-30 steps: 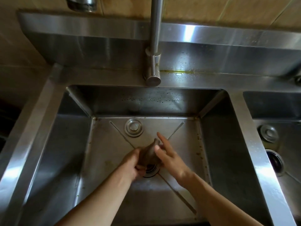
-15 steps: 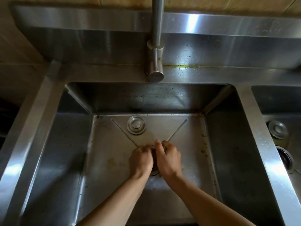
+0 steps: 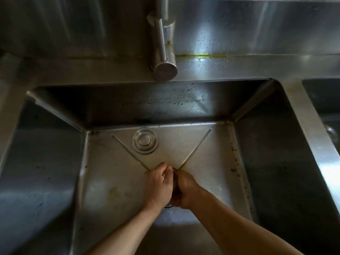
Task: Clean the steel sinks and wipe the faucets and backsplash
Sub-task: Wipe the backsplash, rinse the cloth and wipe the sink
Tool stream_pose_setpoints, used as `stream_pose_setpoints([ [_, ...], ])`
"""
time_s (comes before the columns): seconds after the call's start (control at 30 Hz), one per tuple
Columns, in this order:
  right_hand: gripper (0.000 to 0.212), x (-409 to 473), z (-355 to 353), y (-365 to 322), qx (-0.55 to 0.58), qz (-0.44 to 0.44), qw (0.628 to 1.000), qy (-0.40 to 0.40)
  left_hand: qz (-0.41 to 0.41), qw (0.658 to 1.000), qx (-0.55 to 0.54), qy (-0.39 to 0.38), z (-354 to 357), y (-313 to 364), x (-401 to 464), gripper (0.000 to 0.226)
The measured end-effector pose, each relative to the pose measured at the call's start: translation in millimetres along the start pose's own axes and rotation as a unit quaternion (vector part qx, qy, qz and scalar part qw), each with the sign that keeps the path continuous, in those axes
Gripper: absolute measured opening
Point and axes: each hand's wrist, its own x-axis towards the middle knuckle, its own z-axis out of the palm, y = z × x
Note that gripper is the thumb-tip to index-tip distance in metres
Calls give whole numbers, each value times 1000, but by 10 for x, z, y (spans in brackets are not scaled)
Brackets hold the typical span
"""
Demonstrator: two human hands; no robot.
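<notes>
Head view: left hand (image 3: 159, 184) and right hand (image 3: 184, 190) curled together low in the steel sink (image 3: 272, 162), gripping a dark item hard to identify over the drain, probably to work it there; faucet (image 3: 163, 50) and spotted backsplash (image 3: 248, 30) behind, apparently unwiped; round plug (image 3: 145, 140) lying aside, keeping the drain free.

Single head-worn view, wide-angle, edges bowed. Looks forward and steeply down into steel sink (image 3: 55, 162) from close above near rim. Faces backsplash (image 3: 257, 24), which fills top of frame. Faucet (image 3: 163, 52) sits beyond fingers, top centre, cut by upper edge. Left hand (image 3: 159, 186) and right hand (image 3: 185, 190) meet low centre over sink floor, forearms entering from bottom edge. Round plug (image 3: 145, 140) lies just beyond fingers. Second sink (image 3: 323, 96) clipped far right of fingers. No second view to overlap.
</notes>
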Motion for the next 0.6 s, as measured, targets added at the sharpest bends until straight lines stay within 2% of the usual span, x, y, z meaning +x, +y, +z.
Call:
stream_pose_setpoints([
  [0.13, 29, 79, -9, 5, 22, 46, 999, 3, 43, 999, 19, -6, 58, -155, 38, 33],
  [0.23, 28, 115, -3, 84, 27, 16, 1000, 0, 54, 998, 24, -7, 61, -211, 30, 32],
  [0.3, 26, 113, -17, 129, 22, -2, 1000, -1, 25, 999, 26, 2, 19, -223, 4, 31],
  [0.4, 29, 0, -23, 77, 18, -24, 1000, 5, -71, 997, -18, 0, -59, -128, -24, 28],
  [0.43, 30, -24, -12, 64, -4, -57, 998, 21, -111, 993, -29, -12, -62, -135, -32, 26],
  [0.5, 28, -95, 17, 55, -104, -182, 973, 91, -236, 965, -105, -31, -110, -56, -21, 18],
  [0.53, 28, -164, 27, 61, -163, -256, 945, 121, -316, 934, -163, -31, -155, 4, -15, 16],
  [0.6, 30, -299, 31, 96, -271, -379, 872, 148, -475, 836, -265, -68, -307, 117, -39, 38],
])
